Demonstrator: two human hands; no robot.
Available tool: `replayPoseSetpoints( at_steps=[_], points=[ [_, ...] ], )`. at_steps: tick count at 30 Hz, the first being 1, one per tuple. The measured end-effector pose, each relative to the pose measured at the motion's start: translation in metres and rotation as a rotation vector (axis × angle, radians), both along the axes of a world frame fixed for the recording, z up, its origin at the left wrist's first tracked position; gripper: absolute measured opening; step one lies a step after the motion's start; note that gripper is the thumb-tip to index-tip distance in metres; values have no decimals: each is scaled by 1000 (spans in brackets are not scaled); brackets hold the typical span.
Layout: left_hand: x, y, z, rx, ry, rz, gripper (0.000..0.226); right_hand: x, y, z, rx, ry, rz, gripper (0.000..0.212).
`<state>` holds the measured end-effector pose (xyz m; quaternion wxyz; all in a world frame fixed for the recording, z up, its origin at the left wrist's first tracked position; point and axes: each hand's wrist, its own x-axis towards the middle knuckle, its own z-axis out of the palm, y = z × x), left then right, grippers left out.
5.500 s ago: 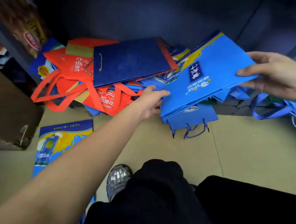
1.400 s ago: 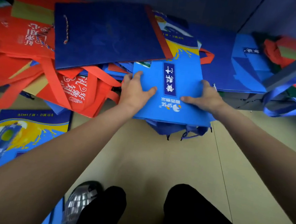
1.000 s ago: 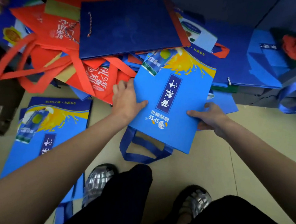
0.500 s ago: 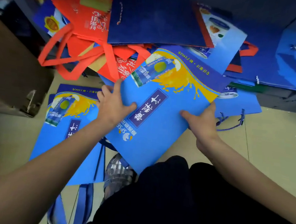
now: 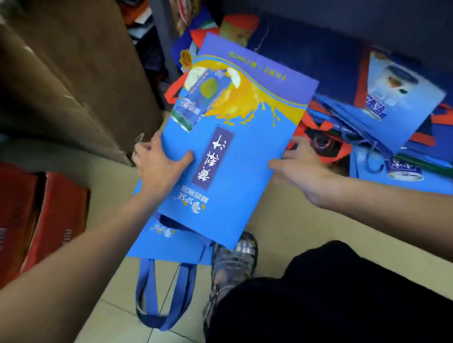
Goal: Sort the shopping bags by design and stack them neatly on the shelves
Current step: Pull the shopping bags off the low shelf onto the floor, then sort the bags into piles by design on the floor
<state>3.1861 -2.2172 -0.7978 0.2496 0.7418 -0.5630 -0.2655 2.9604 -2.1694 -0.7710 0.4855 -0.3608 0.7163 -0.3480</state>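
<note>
Now I'm looking down at the brown cardboard box (image 5: pixel 58 66), biggest thing in view, filling ten o'clock. At seven o'clock sit the red cartons (image 5: pixel 12 231). Up at one to two o'clock the heap of bags (image 5: pixel 386 103) sprawls on the low shelf, blues and reds mixed. Dead centre is the blue bag (image 5: pixel 229 155) with the orange splash, held flat above a matching bag (image 5: pixel 168 243) on the floor at six o'clock, its blue handles (image 5: pixel 163 295) trailing toward me. My left hand (image 5: pixel 162 168) grips the held bag's left edge, thumb curled on top. My right hand (image 5: pixel 300 170) touches its right edge with fingers fairly straight. A silvery shoe (image 5: pixel 234 260) peeks out just beside the lower bag.
</note>
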Motion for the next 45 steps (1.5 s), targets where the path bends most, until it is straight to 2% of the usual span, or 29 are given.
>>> replayPoseSetpoints(
  at_steps=[4,6,9,12,17,20,25,28,32,38,41,45],
  points=[
    [60,21,-13,138,-82,179,74,65,-29,-18,8,38,170,62],
    [88,34,-23,228,-148,226,75,97,-28,-36,97,22,246,65],
    [122,49,-37,332,-234,243,78,130,-14,-67,274,-51,343,86],
    [134,52,-47,382,-290,161,77,140,-6,-89,335,-90,339,86],
    [87,12,-57,271,-328,-205,62,111,-20,-87,254,251,511,56],
    [43,-15,-51,139,-401,-335,55,72,-42,-68,130,422,465,44],
    [-21,-53,-18,-58,-481,-444,52,-12,-76,-21,-85,659,513,41],
    [-53,-68,-14,-96,-482,-494,54,-56,-80,-16,-114,669,382,40],
    [-88,-83,-18,-147,-501,-577,53,-95,-88,-27,-125,685,352,42],
    [-147,-128,-21,-267,-498,-634,51,-136,-121,-44,-332,826,126,39],
    [-172,-138,-22,-323,-498,-613,44,-154,-139,-49,-150,949,47,56],
    [-184,-136,-24,-472,-440,-632,37,-174,-161,-47,106,968,180,78]
  ],
)
